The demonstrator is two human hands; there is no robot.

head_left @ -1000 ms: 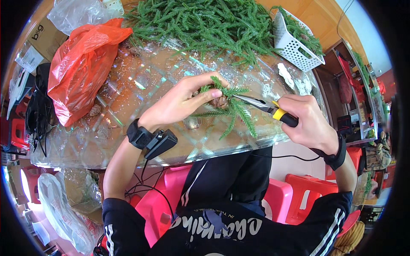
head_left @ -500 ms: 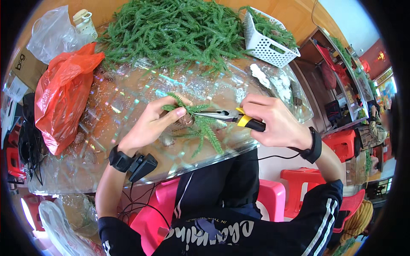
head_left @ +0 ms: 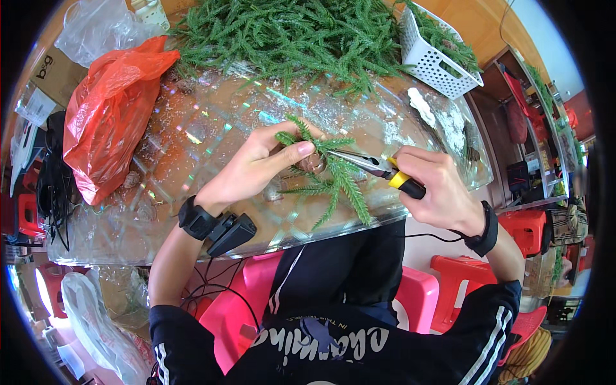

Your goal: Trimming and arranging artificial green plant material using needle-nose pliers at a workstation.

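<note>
Pinched in my left hand (head_left: 273, 154) is a green artificial pine sprig (head_left: 343, 183) whose needled branches fan out past my fingertips. A brown pine cone (head_left: 313, 163) sits at its middle, partly covered by my thumb. My right hand (head_left: 433, 183) is closed round the black and yellow handles of needle-nose pliers (head_left: 366, 162). Their long jaws point left and reach the sprig's centre, beside my left thumb. Whether the jaw tips grip a wire or stem there is too small to tell.
A large heap of green pine sprigs (head_left: 289, 42) covers the table's far side. To its right stands a white perforated basket (head_left: 431, 64) of sprigs. A red plastic bag (head_left: 112, 119) lies at left. White powder (head_left: 420, 106) and a loose pine cone (head_left: 131, 179) are on the table (head_left: 212, 154).
The view has shifted, so the table's things sit slightly higher and further right. The pliers tilt more downward toward my right hand, and the handles look a little more spread. Both holds continue.
</note>
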